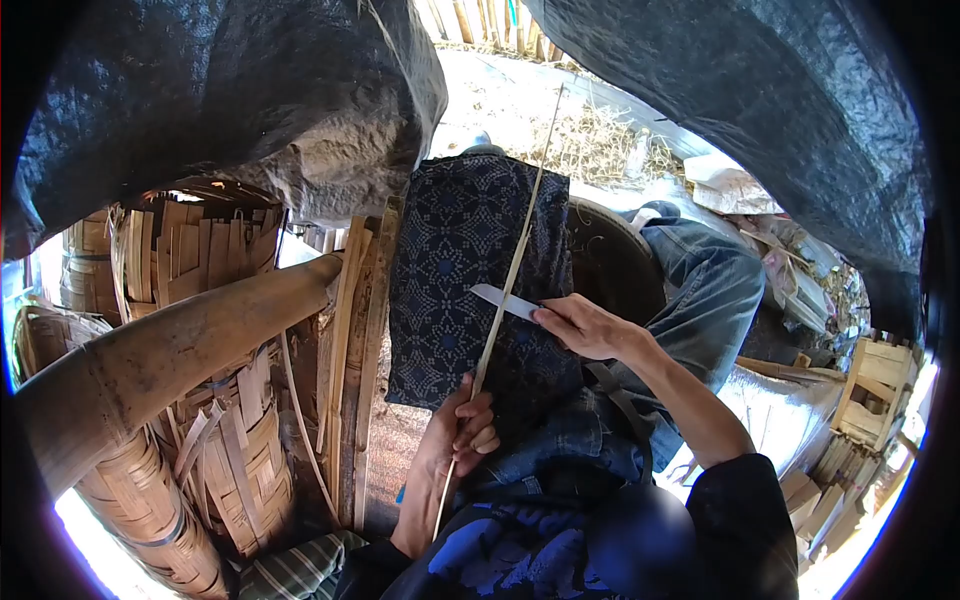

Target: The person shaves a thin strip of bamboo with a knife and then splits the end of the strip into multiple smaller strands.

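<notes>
A long, thin bamboo strip [519, 240] runs upward and away across my lap, its far tip thin and raised past the cloth. My left hand [465, 422] is closed around its lower part, and the tail end hangs down along my forearm. In my right hand [588, 327] is a knife, gripped by its handle, which the fingers hide. The pale knife blade [492, 294] points left and crosses the strip above my left hand. Under both lies a dark blue patterned cloth [440, 215], spread over my lap.
A thick bamboo pole [180, 345] slants in from the left. Behind it stand tied bundles of bamboo slats [235, 460] and upright strips [350, 370]. Dark sheeting [220, 90] hangs overhead on both sides. A wooden crate [870, 395] and scrap lie at right.
</notes>
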Available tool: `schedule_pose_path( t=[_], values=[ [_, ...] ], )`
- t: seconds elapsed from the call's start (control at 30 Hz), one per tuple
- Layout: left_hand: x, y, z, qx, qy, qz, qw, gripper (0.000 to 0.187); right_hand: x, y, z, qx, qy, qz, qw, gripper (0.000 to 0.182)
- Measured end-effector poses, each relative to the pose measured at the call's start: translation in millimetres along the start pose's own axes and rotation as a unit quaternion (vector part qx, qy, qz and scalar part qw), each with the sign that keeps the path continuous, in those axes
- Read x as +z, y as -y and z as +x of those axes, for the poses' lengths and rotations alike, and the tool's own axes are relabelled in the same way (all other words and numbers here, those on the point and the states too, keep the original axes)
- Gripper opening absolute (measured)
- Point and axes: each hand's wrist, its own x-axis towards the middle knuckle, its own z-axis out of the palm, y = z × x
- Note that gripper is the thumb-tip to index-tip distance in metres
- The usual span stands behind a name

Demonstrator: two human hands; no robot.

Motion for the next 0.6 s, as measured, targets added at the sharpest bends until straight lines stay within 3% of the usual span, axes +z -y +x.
schedule_pose_path(
  t=[0.1, 0.17, 0.33, 0.43, 0.47, 0.6],
  values=[
    [-12, 7, 0, -0.013, 0.035, -0.026, 0.999, 0.048, -1, 10, -11, 0.068, 0.053, 0.024, 0.996, 0.041],
    [-8, 11, 1, -0.013, 0.038, -0.036, 0.999, 0.047, 20, 11, -20, -0.055, 0.024, -0.03, 0.998, 0.035],
    [-5, 11, 8, -0.019, 0.074, -0.049, 0.996, 0.045, 28, 12, -30, -0.132, -0.129, -0.068, 0.98, 0.035],
    [2, 9, 5, -0.002, 0.068, 0.0, 0.998, 0.043, 9, 21, -25, -0.07, -0.07, 0.017, 0.995, 0.032],
    [5, 8, 2, -0.013, 0.046, 0.019, 0.999, 0.042, 10, 23, -23, -0.089, -0.111, 0.048, 0.989, 0.034],
    [5, 6, -9, 0.001, -0.008, 0.078, 0.997, 0.039, 9, 19, -24, -0.066, -0.113, 0.066, 0.989, 0.035]
  ],
)
